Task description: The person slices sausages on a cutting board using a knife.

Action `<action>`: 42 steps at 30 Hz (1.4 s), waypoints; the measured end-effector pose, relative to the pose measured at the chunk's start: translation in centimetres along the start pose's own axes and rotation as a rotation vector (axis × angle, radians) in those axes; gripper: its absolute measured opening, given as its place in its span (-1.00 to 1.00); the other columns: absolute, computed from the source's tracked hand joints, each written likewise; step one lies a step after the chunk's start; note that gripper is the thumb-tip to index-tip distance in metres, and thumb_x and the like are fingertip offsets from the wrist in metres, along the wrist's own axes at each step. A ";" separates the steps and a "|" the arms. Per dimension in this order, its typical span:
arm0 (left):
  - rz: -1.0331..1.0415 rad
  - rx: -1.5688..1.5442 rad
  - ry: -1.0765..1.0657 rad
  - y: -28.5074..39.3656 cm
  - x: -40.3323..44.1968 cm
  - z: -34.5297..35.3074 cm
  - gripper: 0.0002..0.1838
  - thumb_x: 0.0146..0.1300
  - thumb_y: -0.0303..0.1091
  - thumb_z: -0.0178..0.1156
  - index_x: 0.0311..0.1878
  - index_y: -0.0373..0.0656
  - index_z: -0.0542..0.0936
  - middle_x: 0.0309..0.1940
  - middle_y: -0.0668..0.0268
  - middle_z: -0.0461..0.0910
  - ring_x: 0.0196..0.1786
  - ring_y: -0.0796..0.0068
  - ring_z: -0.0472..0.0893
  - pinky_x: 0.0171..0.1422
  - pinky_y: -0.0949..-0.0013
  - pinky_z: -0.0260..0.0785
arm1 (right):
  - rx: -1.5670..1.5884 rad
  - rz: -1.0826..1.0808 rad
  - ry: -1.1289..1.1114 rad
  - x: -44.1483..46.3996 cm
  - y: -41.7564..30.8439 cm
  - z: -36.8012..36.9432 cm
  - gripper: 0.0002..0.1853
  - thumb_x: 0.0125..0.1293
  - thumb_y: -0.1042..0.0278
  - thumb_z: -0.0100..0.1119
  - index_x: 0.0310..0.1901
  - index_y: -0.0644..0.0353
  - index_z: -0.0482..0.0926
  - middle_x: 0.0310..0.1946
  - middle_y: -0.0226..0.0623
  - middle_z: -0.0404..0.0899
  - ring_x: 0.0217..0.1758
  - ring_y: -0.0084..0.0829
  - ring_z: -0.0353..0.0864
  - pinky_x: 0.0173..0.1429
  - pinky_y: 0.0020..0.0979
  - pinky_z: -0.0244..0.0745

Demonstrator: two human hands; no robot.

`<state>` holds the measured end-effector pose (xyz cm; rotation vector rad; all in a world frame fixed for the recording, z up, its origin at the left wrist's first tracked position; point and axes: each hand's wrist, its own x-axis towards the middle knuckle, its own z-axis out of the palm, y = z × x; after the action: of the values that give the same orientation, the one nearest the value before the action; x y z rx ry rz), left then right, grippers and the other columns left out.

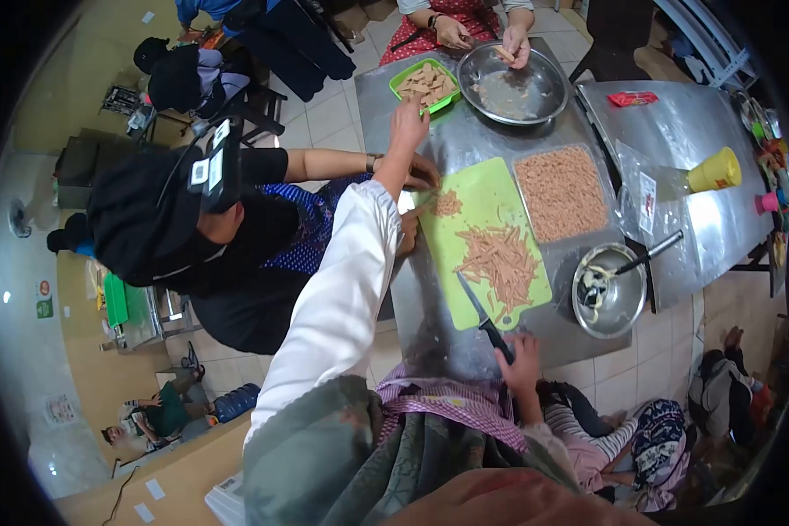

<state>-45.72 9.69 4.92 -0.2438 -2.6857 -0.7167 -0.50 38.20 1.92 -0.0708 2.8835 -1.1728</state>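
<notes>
My left arm in a white sleeve stretches across to a bright green basket (pixel 455 98) of flat brown pieces (pixel 428 81). My left hand (pixel 408 120) is at its near edge, fingertips over the pieces; whether they pinch one is hidden. My right hand (pixel 522 361) is at the table's near edge, closed on the black handle of a knife (pixel 474 299). Its blade lies on a green cutting board (pixel 471 189), beside a heap of thin brown strips (pixel 500 263). Farther up the board is a smaller pile of finely cut bits (pixel 447 203).
A tray of chopped bits (pixel 563 193) and a steel bowl (pixel 611 320) with a black-handled utensil stand right of the board. A co-worker's hands (pixel 422 173) are at the board's left; another person works over a large steel bowl (pixel 535 103). A yellow cup (pixel 715 170) is on the adjoining table.
</notes>
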 end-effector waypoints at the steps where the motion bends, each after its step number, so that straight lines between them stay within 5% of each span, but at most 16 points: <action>1: 0.007 0.055 -0.010 -0.7 1.2 0.8 -0.61 0.07 -0.38 0.21 0.02 -0.20 0.50 -0.11 -0.08 0.52 -0.08 -0.04 0.56 0.00 0.07 0.42 | 0.022 0.020 -0.012 0.0 -0.4 0.0 -0.66 0.01 0.32 0.33 -0.15 0.16 0.54 -0.19 -0.16 0.43 -0.07 -0.09 0.39 0.01 -0.17 0.33; 8: -0.140 0.181 -0.077 -4.9 6.9 7.2 -0.46 0.05 -0.24 0.25 0.14 -0.13 0.45 -0.08 -0.07 0.51 -0.06 -0.07 0.55 0.03 0.07 0.42 | 0.039 0.188 0.001 0.9 -0.8 0.3 -0.61 -0.08 0.34 0.40 -0.15 0.15 0.55 -0.19 -0.19 0.43 -0.06 -0.14 0.41 0.02 -0.20 0.34; 15: -0.150 0.235 -0.161 -8.3 9.0 11.5 -0.47 0.01 -0.20 0.31 0.03 -0.24 0.43 -0.16 -0.10 0.52 -0.10 -0.07 0.56 -0.01 0.06 0.44 | 0.042 0.315 -0.045 1.6 0.0 0.7 -0.70 -0.09 0.34 0.40 -0.26 0.17 0.60 -0.30 -0.25 0.43 -0.14 -0.17 0.42 -0.05 -0.23 0.36; 24: -0.006 0.093 0.120 -7.9 7.8 11.4 -0.58 0.01 -0.45 0.26 -0.02 -0.33 0.46 -0.35 -0.14 0.55 -0.21 -0.12 0.56 -0.10 0.03 0.43 | 0.038 0.356 -0.065 2.8 0.2 0.5 -0.73 -0.10 0.33 0.42 -0.31 0.14 0.61 -0.41 -0.32 0.42 -0.23 -0.26 0.44 -0.12 -0.28 0.37; 30: -0.073 -0.048 0.092 -6.7 6.9 9.0 -0.74 -0.04 -0.53 0.25 -0.23 -0.39 0.52 -0.37 -0.12 0.55 -0.28 -0.09 0.58 -0.17 0.04 0.42 | 0.054 0.368 -0.102 2.8 0.6 0.4 -0.74 -0.09 0.33 0.42 -0.32 0.14 0.60 -0.43 -0.33 0.43 -0.26 -0.27 0.46 -0.14 -0.28 0.38; 37: -0.089 -0.146 0.119 -6.1 6.3 7.1 -0.77 -0.01 -0.38 0.25 -0.32 -0.36 0.56 -0.47 -0.04 0.55 -0.42 0.02 0.55 -0.30 0.15 0.37 | 0.041 0.338 -0.136 2.0 2.0 0.4 -0.75 -0.06 0.28 0.40 -0.34 0.12 0.57 -0.40 -0.29 0.45 -0.22 -0.21 0.48 -0.13 -0.26 0.40; 39: -0.006 -0.238 0.207 -6.0 6.7 6.8 -0.74 0.00 -0.41 0.21 -0.23 -0.35 0.63 -0.50 0.08 0.65 -0.47 0.39 0.62 -0.34 0.31 0.44 | 0.041 0.325 -0.126 1.8 2.3 0.3 -0.74 -0.03 0.24 0.39 -0.32 0.10 0.57 -0.38 -0.30 0.45 -0.19 -0.21 0.47 -0.12 -0.25 0.41; 42: -0.052 -0.244 0.234 -7.5 7.5 6.6 -0.71 -0.03 -0.36 0.25 -0.25 -0.36 0.64 -0.58 0.10 0.62 -0.55 0.39 0.59 -0.38 0.30 0.42 | 0.095 0.362 -0.126 2.4 1.9 -0.3 -0.75 -0.02 0.21 0.37 -0.31 0.07 0.58 -0.39 -0.36 0.44 -0.20 -0.30 0.48 -0.13 -0.32 0.42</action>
<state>-56.40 7.21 -1.00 -0.1402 -2.3903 -1.0229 -3.01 39.67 0.82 0.3502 2.5808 -1.1818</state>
